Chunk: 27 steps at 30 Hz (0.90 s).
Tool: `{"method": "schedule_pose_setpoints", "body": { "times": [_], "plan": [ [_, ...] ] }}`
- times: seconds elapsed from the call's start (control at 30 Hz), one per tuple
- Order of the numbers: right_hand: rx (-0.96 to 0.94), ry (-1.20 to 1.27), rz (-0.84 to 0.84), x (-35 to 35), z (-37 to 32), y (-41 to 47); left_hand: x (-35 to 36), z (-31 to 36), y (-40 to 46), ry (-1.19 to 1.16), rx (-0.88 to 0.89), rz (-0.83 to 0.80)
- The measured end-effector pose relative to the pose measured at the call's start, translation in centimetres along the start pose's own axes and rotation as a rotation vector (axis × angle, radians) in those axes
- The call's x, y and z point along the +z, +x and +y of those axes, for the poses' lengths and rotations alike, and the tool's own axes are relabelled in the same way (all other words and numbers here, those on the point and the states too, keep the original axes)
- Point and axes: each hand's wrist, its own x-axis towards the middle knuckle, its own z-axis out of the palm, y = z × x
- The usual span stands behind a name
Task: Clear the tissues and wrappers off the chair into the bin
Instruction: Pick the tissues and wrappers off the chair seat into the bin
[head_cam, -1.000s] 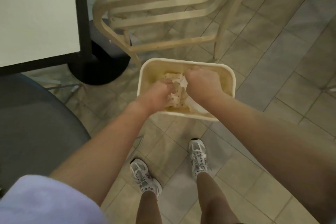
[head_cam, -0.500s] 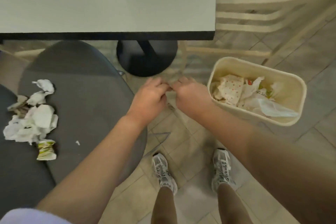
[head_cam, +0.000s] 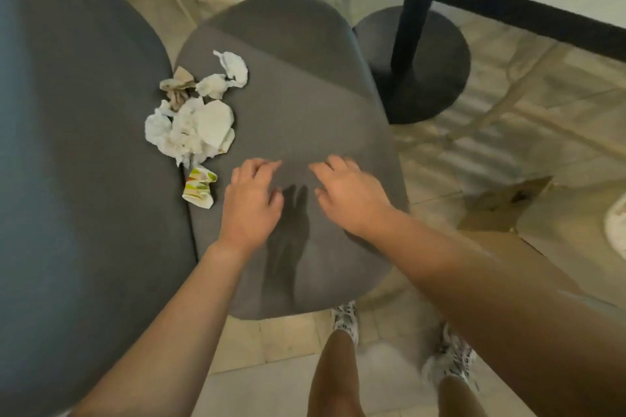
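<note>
Head view, the only one: both hands hang over the grey chair seat (head_cam: 305,105) in the middle of the frame; the left hand (head_cam: 250,200) and the right hand (head_cam: 349,193) have loosely spread fingers and hold nothing, and whether they touch the fabric cannot be told. The litter lies to the left of and above the hands, along the seat's left edge beside the chair back (head_cam: 74,152); a pile of crumpled white tissues (head_cam: 189,132) sits in the centre-left, two more white scraps (head_cam: 223,74) and a brown crumpled paper (head_cam: 178,85) further up, and a green-and-orange printed wrapper (head_cam: 200,186) at the bottom of the row. The row runs roughly up and down the frame; the wrapper lies just beside the left hand, towards its little-finger side, so the left hand is plainly the nearer, and the right would have to cross over. The bin is not in view, so its direction cannot be told from here.
</note>
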Motion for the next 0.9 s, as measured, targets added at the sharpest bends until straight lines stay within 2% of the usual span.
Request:
{"method": "schedule_pose_setpoints", "body": {
  "times": [0.17,0.27,0.4,0.63,0.9],
  "plan": [
    [-0.100,-0.067,-0.078,1.7,-3.9,6.0,-0.1,-5.9,0.0,0.017,-0.255,0.045],
    [-0.150,-0.116,-0.107,2.8,-5.8,10.0,0.6,-9.5,0.5,0.053,-0.422,0.005],
    [-0.238,-0.248,-0.133,4.2,-7.6,15.3,1.7,-13.6,2.3,0.074,-0.525,-0.086],
    [-0.247,-0.491,-0.247,8.4,-8.2,21.3,2.5,-16.6,6.2,-0.098,-0.494,-0.060],
    [-0.284,-0.618,-0.072,8.0,-7.7,22.2,3.3,-17.1,6.4,-0.221,-0.449,-0.060]
  ]
}}
